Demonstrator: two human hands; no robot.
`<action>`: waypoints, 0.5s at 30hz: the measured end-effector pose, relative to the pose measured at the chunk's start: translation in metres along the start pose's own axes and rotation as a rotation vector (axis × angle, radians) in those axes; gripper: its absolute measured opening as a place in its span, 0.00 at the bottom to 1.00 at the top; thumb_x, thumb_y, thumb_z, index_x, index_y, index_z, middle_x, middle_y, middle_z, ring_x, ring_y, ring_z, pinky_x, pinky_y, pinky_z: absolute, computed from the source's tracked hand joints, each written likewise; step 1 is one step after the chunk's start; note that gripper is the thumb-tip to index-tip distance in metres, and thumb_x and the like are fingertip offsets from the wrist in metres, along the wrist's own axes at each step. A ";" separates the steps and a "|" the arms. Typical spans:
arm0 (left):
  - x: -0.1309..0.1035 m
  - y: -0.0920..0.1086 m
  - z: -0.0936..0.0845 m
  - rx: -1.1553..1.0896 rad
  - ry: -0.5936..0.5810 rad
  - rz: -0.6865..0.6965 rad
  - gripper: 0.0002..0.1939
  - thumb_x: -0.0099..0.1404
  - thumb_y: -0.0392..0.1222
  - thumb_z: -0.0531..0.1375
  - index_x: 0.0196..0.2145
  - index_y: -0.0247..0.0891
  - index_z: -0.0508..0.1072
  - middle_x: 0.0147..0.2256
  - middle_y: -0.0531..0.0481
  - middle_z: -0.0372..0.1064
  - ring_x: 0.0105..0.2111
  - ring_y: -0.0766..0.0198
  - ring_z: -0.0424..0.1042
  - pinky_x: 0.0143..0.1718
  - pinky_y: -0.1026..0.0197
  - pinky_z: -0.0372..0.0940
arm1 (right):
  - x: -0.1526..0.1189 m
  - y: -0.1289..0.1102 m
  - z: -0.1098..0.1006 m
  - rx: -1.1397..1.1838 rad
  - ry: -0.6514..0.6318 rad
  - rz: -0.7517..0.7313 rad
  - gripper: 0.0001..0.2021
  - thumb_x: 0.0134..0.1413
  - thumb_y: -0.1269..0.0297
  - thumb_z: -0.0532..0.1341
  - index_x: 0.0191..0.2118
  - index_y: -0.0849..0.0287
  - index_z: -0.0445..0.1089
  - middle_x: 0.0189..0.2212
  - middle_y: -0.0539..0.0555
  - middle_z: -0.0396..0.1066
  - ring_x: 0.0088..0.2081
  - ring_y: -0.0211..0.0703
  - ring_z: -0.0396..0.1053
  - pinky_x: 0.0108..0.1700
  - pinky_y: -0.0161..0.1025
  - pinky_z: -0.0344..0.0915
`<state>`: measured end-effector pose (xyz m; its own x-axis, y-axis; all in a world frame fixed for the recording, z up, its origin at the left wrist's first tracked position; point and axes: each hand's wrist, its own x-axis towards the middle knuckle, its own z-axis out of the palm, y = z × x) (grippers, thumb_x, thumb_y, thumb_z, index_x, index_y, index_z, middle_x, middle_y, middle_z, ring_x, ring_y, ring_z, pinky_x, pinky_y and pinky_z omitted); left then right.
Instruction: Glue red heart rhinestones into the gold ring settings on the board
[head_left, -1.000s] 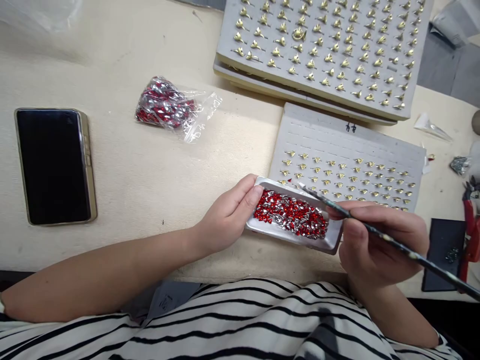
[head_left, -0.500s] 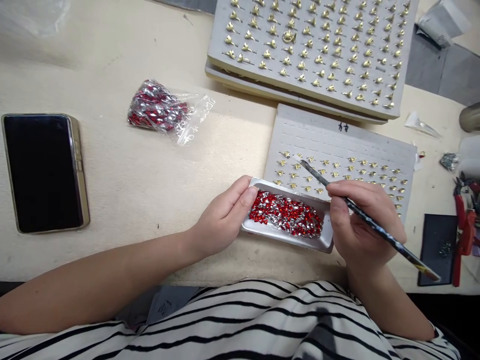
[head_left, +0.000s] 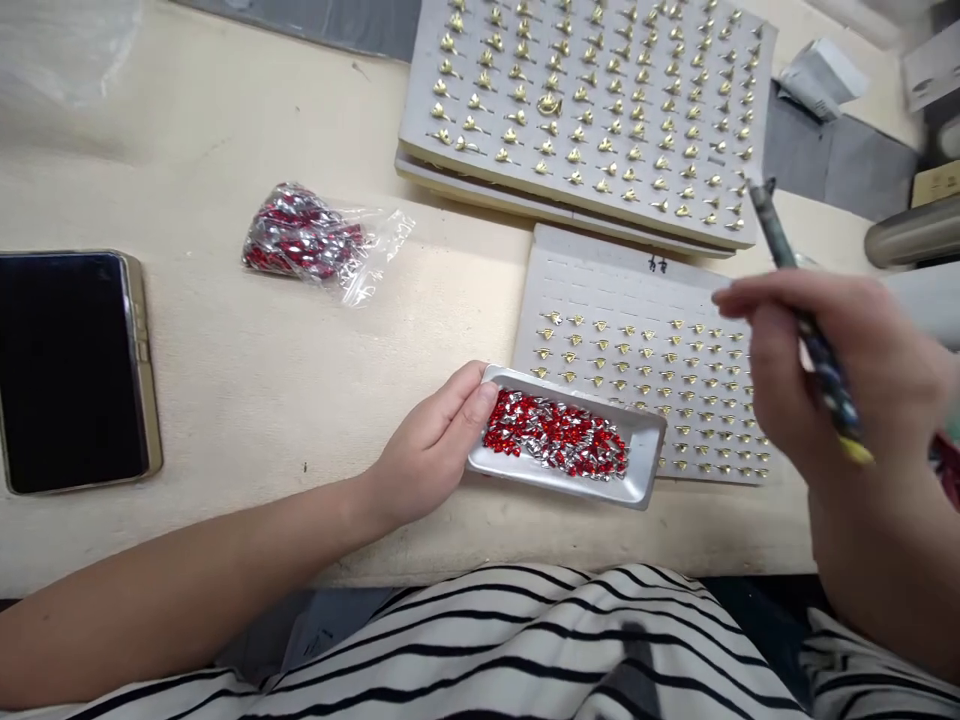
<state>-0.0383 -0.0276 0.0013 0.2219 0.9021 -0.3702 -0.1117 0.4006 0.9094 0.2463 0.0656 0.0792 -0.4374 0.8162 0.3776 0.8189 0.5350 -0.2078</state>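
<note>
My left hand (head_left: 431,440) grips the left end of a small metal tray (head_left: 641,465), thumb on its rim. Red and silver stones (head_left: 555,433) lie inside the tray. Raised at the right, my right hand (head_left: 840,370) is closed around a dark, paint-marked pen-like tool (head_left: 780,235), its tip pointing up and away. The tray overlaps the lower left of a grey foam board (head_left: 600,275) with rows of small gold rings. Behind it, a larger stacked board (head_left: 487,165) holds many more gold rings.
A phone (head_left: 67,370) lies at the left. A clear zip bag (head_left: 300,235) of red and silver stones is on the table (head_left: 247,400). A crumpled white packet (head_left: 821,75) and a metallic cylinder (head_left: 896,237) stand at the upper right.
My right hand has moved right and up with the tool, away from the smaller board and the tray. My left hand still holds the tray. The view has shifted slightly to the right.
</note>
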 end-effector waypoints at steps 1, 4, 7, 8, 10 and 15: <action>0.000 0.000 0.000 -0.001 0.001 -0.002 0.17 0.79 0.54 0.51 0.35 0.42 0.65 0.29 0.58 0.57 0.28 0.70 0.57 0.33 0.65 0.59 | 0.010 0.011 -0.001 -0.080 -0.068 -0.036 0.14 0.67 0.72 0.59 0.53 0.56 0.77 0.45 0.57 0.82 0.44 0.44 0.79 0.49 0.42 0.72; -0.001 -0.001 -0.001 -0.007 0.006 -0.002 0.17 0.79 0.55 0.51 0.36 0.42 0.66 0.30 0.58 0.59 0.29 0.70 0.59 0.33 0.66 0.60 | 0.032 0.040 -0.008 -0.420 -0.244 0.040 0.17 0.69 0.68 0.58 0.59 0.58 0.73 0.45 0.62 0.83 0.41 0.45 0.79 0.37 0.43 0.65; 0.000 -0.001 -0.002 -0.002 0.017 -0.016 0.17 0.78 0.57 0.53 0.38 0.43 0.68 0.31 0.57 0.61 0.30 0.69 0.61 0.34 0.66 0.61 | 0.044 0.065 -0.016 -0.774 -0.318 0.402 0.16 0.71 0.61 0.59 0.57 0.60 0.76 0.39 0.67 0.82 0.39 0.50 0.80 0.33 0.48 0.55; 0.000 0.000 -0.003 0.005 0.027 -0.025 0.18 0.78 0.58 0.53 0.37 0.43 0.68 0.30 0.57 0.61 0.30 0.69 0.61 0.34 0.66 0.61 | 0.047 0.074 -0.017 -0.848 -0.385 0.503 0.16 0.70 0.60 0.60 0.55 0.61 0.77 0.38 0.68 0.82 0.40 0.52 0.80 0.33 0.49 0.53; 0.001 0.001 -0.003 0.018 0.048 -0.046 0.19 0.76 0.60 0.55 0.37 0.43 0.69 0.30 0.57 0.62 0.31 0.68 0.62 0.35 0.66 0.62 | 0.051 0.094 -0.015 -0.909 -0.529 0.655 0.17 0.69 0.58 0.61 0.50 0.67 0.79 0.35 0.71 0.81 0.39 0.55 0.80 0.32 0.49 0.53; 0.000 0.003 -0.001 0.029 0.062 -0.073 0.19 0.75 0.62 0.55 0.38 0.44 0.69 0.30 0.57 0.62 0.30 0.67 0.62 0.33 0.66 0.62 | 0.058 0.152 0.002 -0.829 -0.587 0.653 0.13 0.64 0.65 0.65 0.44 0.72 0.81 0.37 0.74 0.81 0.39 0.51 0.80 0.32 0.46 0.56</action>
<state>-0.0394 -0.0264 0.0039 0.1681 0.8792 -0.4457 -0.0695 0.4616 0.8844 0.3452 0.1950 0.0680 0.2217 0.9705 -0.0947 0.8440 -0.1424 0.5170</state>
